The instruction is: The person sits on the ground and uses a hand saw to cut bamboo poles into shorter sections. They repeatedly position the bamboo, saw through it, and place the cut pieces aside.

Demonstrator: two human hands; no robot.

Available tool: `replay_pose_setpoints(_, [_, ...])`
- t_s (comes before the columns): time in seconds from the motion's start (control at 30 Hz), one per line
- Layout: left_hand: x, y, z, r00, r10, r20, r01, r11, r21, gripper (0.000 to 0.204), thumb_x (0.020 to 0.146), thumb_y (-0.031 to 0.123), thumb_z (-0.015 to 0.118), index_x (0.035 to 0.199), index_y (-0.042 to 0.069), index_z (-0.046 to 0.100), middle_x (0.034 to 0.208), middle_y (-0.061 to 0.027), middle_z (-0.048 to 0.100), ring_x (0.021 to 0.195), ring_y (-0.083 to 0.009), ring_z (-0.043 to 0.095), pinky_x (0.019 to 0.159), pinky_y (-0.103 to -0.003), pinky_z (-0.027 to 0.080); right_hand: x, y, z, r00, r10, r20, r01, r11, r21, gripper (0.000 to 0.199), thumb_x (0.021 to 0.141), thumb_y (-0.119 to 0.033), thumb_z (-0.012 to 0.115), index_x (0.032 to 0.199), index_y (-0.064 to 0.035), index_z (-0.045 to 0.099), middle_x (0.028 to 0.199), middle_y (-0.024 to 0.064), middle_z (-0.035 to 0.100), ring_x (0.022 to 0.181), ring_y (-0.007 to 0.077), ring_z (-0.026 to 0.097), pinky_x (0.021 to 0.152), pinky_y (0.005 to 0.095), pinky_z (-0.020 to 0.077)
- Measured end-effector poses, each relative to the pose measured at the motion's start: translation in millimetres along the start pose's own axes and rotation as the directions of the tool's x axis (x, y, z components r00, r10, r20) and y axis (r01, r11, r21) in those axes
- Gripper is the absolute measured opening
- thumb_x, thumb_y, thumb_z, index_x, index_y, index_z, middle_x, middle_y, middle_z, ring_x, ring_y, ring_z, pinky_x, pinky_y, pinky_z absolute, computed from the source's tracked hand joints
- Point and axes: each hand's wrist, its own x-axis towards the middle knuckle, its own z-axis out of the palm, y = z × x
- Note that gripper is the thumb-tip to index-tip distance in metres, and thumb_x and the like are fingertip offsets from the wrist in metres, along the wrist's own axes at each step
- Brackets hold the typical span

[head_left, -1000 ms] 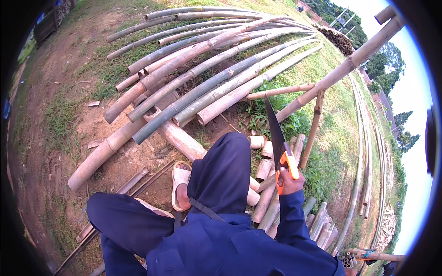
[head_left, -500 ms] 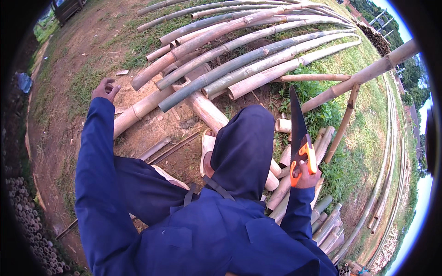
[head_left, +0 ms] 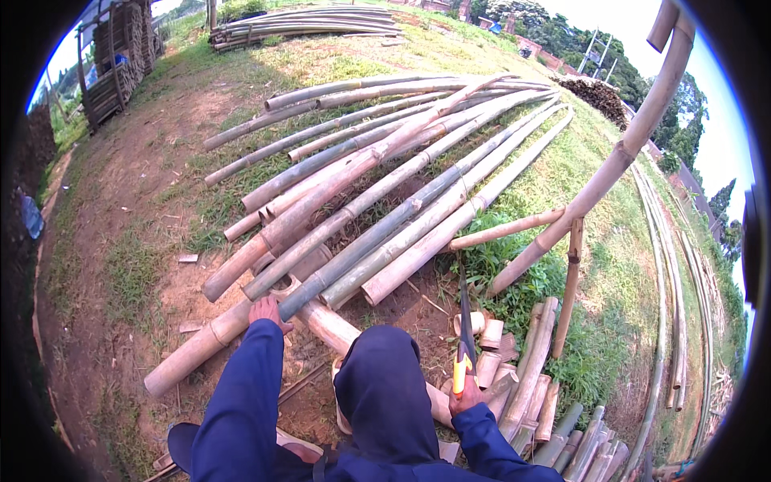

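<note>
My left hand (head_left: 269, 312) is closed at the near end of a grey-green bamboo pole (head_left: 353, 259), where that pole crosses a thicker tan bamboo log (head_left: 197, 349). The fingertips are partly hidden. To the right of my raised knee, my right hand (head_left: 467, 395) grips the orange handle of a handsaw (head_left: 465, 333). Its dark blade points up and away, seen nearly edge-on. A pale bamboo log (head_left: 328, 324) runs from under the pole ends toward my knee.
Several long bamboo poles (head_left: 385, 153) fan out ahead. A slanting bamboo post (head_left: 594, 193) with a brace stands at the right. Short cut bamboo pieces (head_left: 530, 361) lie beside my right hand. Long poles (head_left: 662, 281) stretch along the far right. A pole stack (head_left: 305, 26) lies far off.
My left hand has come down and right from the air onto the pole's end. The saw has turned from broadside to nearly edge-on. The view has tilted up, showing more ground ahead.
</note>
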Motion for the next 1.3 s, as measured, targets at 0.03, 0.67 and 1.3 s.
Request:
replay_pose_setpoints(0.03, [3, 3, 1, 1.000, 0.002, -0.005, -0.002, 0.999, 0.045, 0.100, 0.058, 0.058, 0.092, 0.134, 0.007, 0.052, 0.133, -0.0146, 0.061, 0.129, -0.0301, 0.058, 0.110, -0.043, 0.044, 0, 11, 13, 1.000, 0.002, 0.031, -0.001, 0.999, -0.035, 0.029, 0.085, -0.014, 0.072, 0.109, -0.0051, 0.058, 0.090, 0.0222, 0.065, 0.083, 0.0466, 0.067, 0.072, 0.0554, 0.0542])
replay_pose_setpoints(0.67, [5, -3, -51, 0.986, 0.018, 0.167, 0.005, 0.991, -0.134, 0.055, 0.071, 0.033, 0.078, 0.119, 0.009, 0.075, 0.113, -0.0205, 0.075, 0.109, -0.0350, 0.072, 0.099, -0.044, 0.056, -27, 72, 154, 0.733, 0.156, 0.663, 0.051, 0.958, -0.281, 0.053, 0.086, -0.028, 0.072, 0.131, -0.0059, 0.055, 0.131, 0.0236, 0.059, 0.122, 0.0404, 0.061, 0.105, 0.0492, 0.0498])
replay_pose_setpoints(1.3, [-240, -331, -117, 0.897, -0.330, 0.294, 0.284, 0.940, 0.190, 0.063, 0.054, 0.033, 0.087, 0.111, 0.015, 0.068, 0.101, -0.0150, 0.076, 0.099, -0.0346, 0.073, 0.098, -0.045, 0.052, -26, 33, 35, 0.951, 0.078, 0.299, -0.034, 0.988, -0.151, 0.054, 0.086, -0.017, 0.078, 0.134, -0.0079, 0.056, 0.109, 0.0177, 0.062, 0.085, 0.0301, 0.069, 0.078, 0.0435, 0.0575])
